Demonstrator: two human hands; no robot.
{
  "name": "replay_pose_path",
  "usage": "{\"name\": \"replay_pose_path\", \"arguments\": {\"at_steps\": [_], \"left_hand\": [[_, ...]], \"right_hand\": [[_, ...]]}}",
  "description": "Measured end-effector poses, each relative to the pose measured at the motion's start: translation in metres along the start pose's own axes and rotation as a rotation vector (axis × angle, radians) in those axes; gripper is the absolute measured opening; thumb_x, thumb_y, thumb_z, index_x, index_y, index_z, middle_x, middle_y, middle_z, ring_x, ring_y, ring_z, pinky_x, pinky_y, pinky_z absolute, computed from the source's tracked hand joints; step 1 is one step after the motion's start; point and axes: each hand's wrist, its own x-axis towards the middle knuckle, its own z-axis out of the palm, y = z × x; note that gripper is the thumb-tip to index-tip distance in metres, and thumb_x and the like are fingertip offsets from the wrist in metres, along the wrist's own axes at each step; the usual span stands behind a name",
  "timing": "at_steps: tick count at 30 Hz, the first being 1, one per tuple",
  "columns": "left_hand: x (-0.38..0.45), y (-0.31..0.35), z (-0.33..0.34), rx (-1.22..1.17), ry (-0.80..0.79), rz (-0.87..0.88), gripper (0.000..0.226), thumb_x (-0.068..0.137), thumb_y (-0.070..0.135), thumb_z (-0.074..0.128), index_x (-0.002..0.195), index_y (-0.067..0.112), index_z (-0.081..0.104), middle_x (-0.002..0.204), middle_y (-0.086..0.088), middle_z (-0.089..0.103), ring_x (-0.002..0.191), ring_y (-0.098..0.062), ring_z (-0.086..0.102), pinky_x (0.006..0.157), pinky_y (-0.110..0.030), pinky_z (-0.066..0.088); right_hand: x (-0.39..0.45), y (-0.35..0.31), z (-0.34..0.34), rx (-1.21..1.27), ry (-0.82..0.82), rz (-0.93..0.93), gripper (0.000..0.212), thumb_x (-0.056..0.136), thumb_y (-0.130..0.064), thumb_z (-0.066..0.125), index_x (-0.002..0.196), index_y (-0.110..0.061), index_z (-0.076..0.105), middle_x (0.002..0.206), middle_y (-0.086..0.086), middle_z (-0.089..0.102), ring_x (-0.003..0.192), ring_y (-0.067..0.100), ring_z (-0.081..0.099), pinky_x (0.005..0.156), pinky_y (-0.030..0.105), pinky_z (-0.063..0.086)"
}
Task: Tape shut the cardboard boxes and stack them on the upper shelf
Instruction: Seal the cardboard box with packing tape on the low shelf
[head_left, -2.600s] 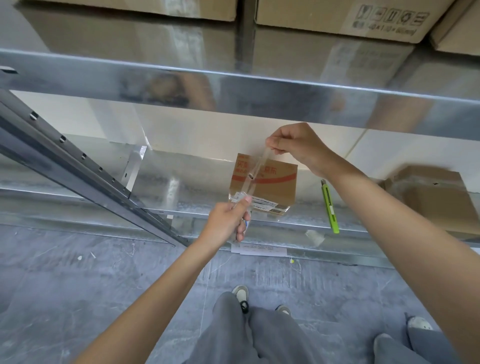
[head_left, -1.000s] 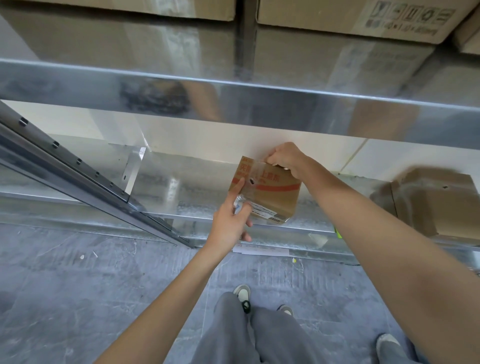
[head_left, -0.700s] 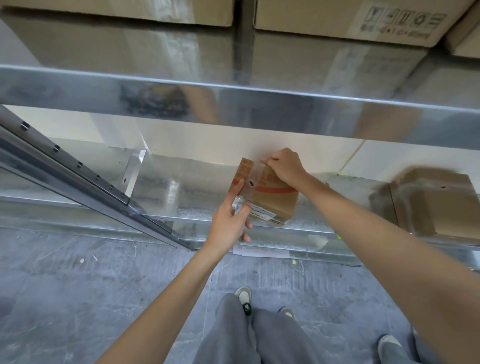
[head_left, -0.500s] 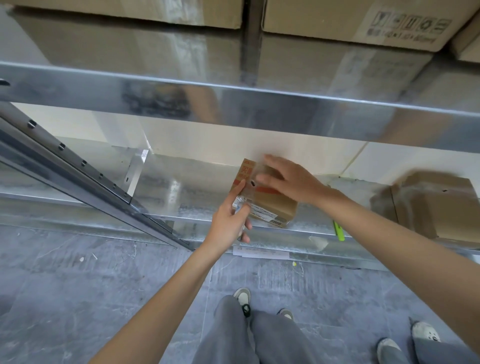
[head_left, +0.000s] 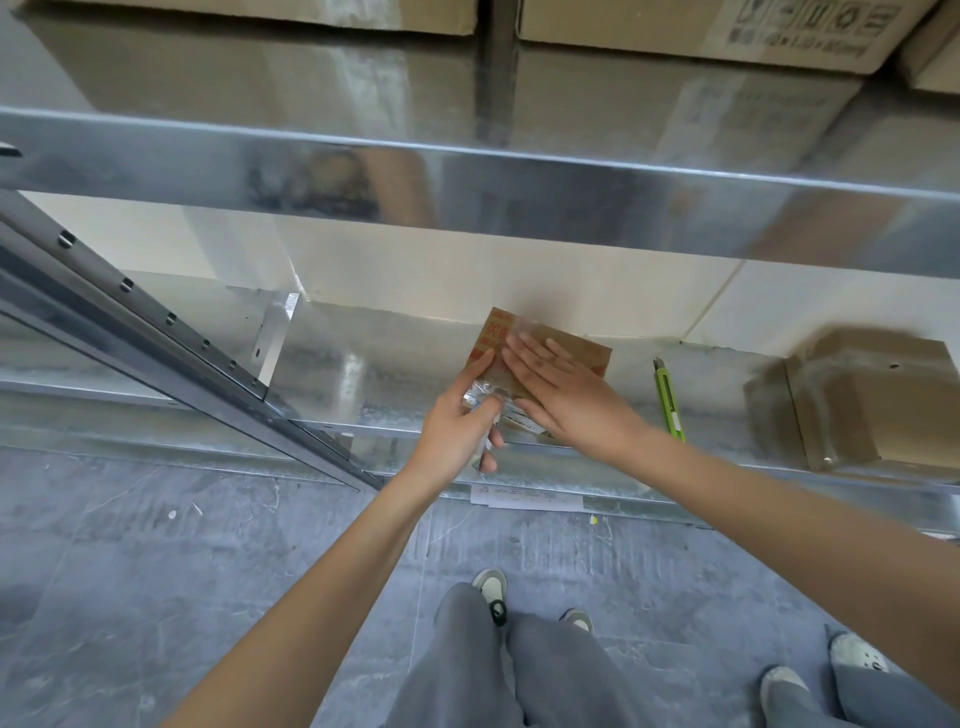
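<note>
**Flat palm pressing tape onto a small box on the lower shelf**

While the right hand (head_left: 563, 392) lies flat, fingers straight, on top of a small cardboard box (head_left: 582, 347), the left hand (head_left: 457, 426) is at the box's near left corner, index finger straight along the box's left edge, other fingers curled round something shiny and crinkled, apparently the tape roll (head_left: 480, 397), though that is hard to tell. A clear strip seems to run under the right palm, so sealing looks under way on this box; cutting the tape and lifting the box up remain.

The box sits on the lower metal shelf (head_left: 363, 374), near its front edge. To its right lies a green utility knife (head_left: 669, 400), well apart from the hands, and farther right another brown box (head_left: 878, 395), blurred, so whether it is sealed I cannot tell. Above, the upper shelf (head_left: 467, 176) already holds large cartons (head_left: 691, 31) set far back, with bare metal in front of them. That shelf's front lip overhangs the work, so the box must come out toward the person before rising. A slanted metal rail (head_left: 156, 322) crosses at left, and the person's legs and shoes (head_left: 491, 584) stand on grey floor.
</note>
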Motion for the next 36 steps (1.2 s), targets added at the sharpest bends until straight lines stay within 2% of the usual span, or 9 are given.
{"name": "replay_pose_path", "arguments": {"at_steps": [3, 10, 13, 16, 19, 24, 27, 31, 36], "left_hand": [[-0.002, 0.004, -0.001, -0.02, -0.015, -0.003, 0.055, 0.095, 0.021, 0.054, 0.144, 0.043, 0.039, 0.063, -0.01, 0.062, 0.042, -0.023, 0.054, 0.051, -0.032, 0.051], [-0.005, 0.009, -0.003, -0.06, -0.03, -0.016, 0.058, 0.095, 0.021, 0.057, 0.146, 0.039, 0.037, 0.068, -0.01, 0.062, 0.044, -0.018, 0.056, 0.045, -0.031, 0.05], [-0.009, 0.002, 0.001, 0.118, 0.017, 0.036, 0.07, 0.091, 0.03, 0.063, 0.147, 0.05, 0.028, 0.075, 0.007, 0.064, 0.05, -0.022, 0.065, 0.049, -0.028, 0.053], [-0.014, -0.015, 0.007, 0.345, 0.083, 0.129, 0.093, 0.084, 0.034, 0.071, 0.146, 0.058, 0.007, 0.091, 0.01, 0.063, 0.061, -0.019, 0.065, 0.055, -0.027, 0.055], [-0.023, -0.034, 0.011, 0.248, 0.208, 0.176, 0.1, 0.081, 0.022, 0.074, 0.151, 0.046, 0.006, 0.093, 0.014, 0.056, 0.074, -0.007, 0.06, 0.059, -0.013, 0.046], [-0.027, -0.042, 0.003, 0.001, 0.559, 0.114, 0.085, 0.081, 0.022, 0.078, 0.149, 0.022, 0.027, 0.122, -0.001, 0.044, 0.115, -0.017, 0.048, 0.088, -0.025, 0.044], [-0.02, -0.021, 0.009, -0.4, 0.585, -0.063, 0.076, 0.085, 0.025, 0.075, 0.146, 0.022, 0.031, 0.133, -0.002, 0.051, 0.115, -0.012, 0.057, 0.093, -0.026, 0.047], [0.0, 0.003, 0.009, -0.72, 0.553, -0.109, 0.022, 0.096, 0.015, 0.057, 0.117, 0.01, 0.06, 0.114, -0.014, 0.068, 0.106, -0.029, 0.066, 0.097, -0.049, 0.05], [0.01, 0.018, -0.016, -0.154, 0.519, 0.098, 0.022, 0.098, 0.007, 0.044, 0.093, 0.012, 0.064, 0.089, -0.006, 0.071, 0.085, -0.025, 0.069, 0.07, -0.031, 0.06]], "right_hand": [[-0.007, -0.01, 0.007, -0.065, 0.126, -0.099, 0.06, 0.078, 0.004, 0.072, 0.134, 0.009, 0.05, 0.14, 0.023, 0.049, 0.13, 0.038, 0.048, 0.108, 0.051, 0.039], [-0.008, -0.01, 0.011, -0.105, 0.198, -0.175, 0.068, 0.065, 0.008, 0.081, 0.128, 0.005, 0.057, 0.134, 0.019, 0.057, 0.124, 0.039, 0.053, 0.101, 0.057, 0.043], [-0.006, -0.004, 0.007, -0.048, 0.116, -0.089, 0.061, 0.086, -0.015, 0.072, 0.142, -0.01, 0.047, 0.149, 0.011, 0.044, 0.139, 0.044, 0.033, 0.109, 0.067, 0.027], [-0.008, 0.013, 0.002, -0.011, -0.135, 0.186, 0.089, 0.087, -0.052, 0.061, 0.15, -0.045, -0.001, 0.163, -0.003, -0.003, 0.147, 0.041, -0.01, 0.116, 0.064, 0.001], [-0.009, 0.024, 0.002, 0.007, -0.164, 0.29, 0.092, 0.082, -0.064, 0.057, 0.147, -0.055, -0.008, 0.162, -0.008, -0.009, 0.143, 0.033, 0.004, 0.114, 0.052, 0.017], [-0.004, 0.004, 0.01, 0.135, 0.0, 0.455, 0.086, 0.079, -0.061, 0.061, 0.149, -0.05, 0.012, 0.16, -0.009, 0.004, 0.129, 0.033, 0.02, 0.107, 0.047, 0.024], [0.001, -0.015, 0.012, 0.268, 0.122, 0.583, 0.085, 0.076, -0.061, 0.065, 0.147, -0.049, 0.021, 0.157, -0.013, 0.011, 0.124, 0.029, 0.026, 0.101, 0.044, 0.032], [0.012, -0.037, 0.014, 0.508, 0.187, 0.663, 0.087, 0.075, -0.058, 0.069, 0.148, -0.043, 0.026, 0.154, -0.007, 0.022, 0.125, 0.029, 0.029, 0.101, 0.037, 0.033], [0.016, -0.035, 0.008, 0.957, 0.282, 0.84, 0.091, 0.067, -0.051, 0.074, 0.148, -0.032, 0.036, 0.144, -0.004, 0.043, 0.125, 0.019, 0.043, 0.105, 0.029, 0.034]]}}
